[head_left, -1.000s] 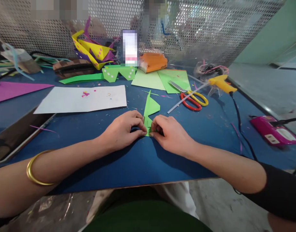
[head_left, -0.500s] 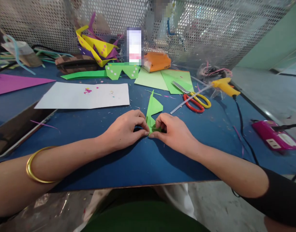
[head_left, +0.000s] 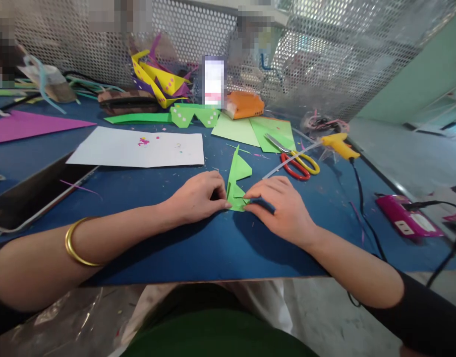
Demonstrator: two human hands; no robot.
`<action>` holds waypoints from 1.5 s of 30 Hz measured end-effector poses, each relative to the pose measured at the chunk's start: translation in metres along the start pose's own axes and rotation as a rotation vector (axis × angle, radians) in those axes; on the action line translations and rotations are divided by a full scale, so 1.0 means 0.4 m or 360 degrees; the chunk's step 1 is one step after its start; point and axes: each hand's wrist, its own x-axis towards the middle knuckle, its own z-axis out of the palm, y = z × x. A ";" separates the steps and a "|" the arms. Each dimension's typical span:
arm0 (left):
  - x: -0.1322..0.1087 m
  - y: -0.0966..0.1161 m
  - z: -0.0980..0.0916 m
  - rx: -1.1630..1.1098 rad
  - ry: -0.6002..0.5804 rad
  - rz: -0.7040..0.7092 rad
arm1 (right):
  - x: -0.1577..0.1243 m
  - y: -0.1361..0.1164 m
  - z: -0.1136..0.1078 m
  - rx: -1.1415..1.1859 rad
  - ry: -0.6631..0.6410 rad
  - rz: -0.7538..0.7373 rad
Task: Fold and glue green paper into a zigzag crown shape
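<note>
A folded green paper piece [head_left: 237,181] lies on the blue table [head_left: 213,248], its point aimed away from me. My left hand [head_left: 200,198] is closed, its fingertips pinching the paper's near left edge. My right hand [head_left: 278,206] lies beside it on the right, fingers pressed together with the tips on the paper's near right corner. A gold bangle sits on my left wrist.
Behind the hands lie a white sheet [head_left: 139,148], red and yellow scissors [head_left: 298,161], a yellow glue gun [head_left: 337,145] with its black cord, light green sheets [head_left: 250,130] and a pile of coloured paper shapes [head_left: 161,82]. A pink device [head_left: 408,222] sits right, a tablet [head_left: 30,193] left.
My right hand has slid a little to the right and flattened, uncovering more of the paper's near end. The left hand keeps its pinch. The view shifted slightly.
</note>
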 end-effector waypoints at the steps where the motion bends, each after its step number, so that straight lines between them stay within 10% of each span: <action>1: 0.000 -0.001 0.000 0.0002 0.0006 0.0012 | -0.002 -0.003 -0.002 -0.0027 0.0003 -0.0158; 5: -0.001 -0.004 0.005 0.0012 0.0054 0.0044 | -0.005 -0.016 0.005 -0.0194 -0.0059 -0.0514; 13: -0.011 -0.011 -0.009 -0.0060 -0.0014 0.0084 | -0.014 -0.010 0.009 -0.0175 -0.0331 -0.0501; 23: -0.061 0.020 -0.009 0.1090 0.0222 0.1056 | -0.007 0.016 -0.010 0.0095 -0.0442 -0.0533; 37: -0.075 0.048 -0.003 0.1036 0.0058 0.0869 | -0.019 0.007 -0.001 -0.0169 -0.0079 -0.0613; 45: -0.081 0.056 0.011 0.1087 0.0063 0.0875 | -0.018 -0.023 0.007 -0.0379 -0.0224 -0.0715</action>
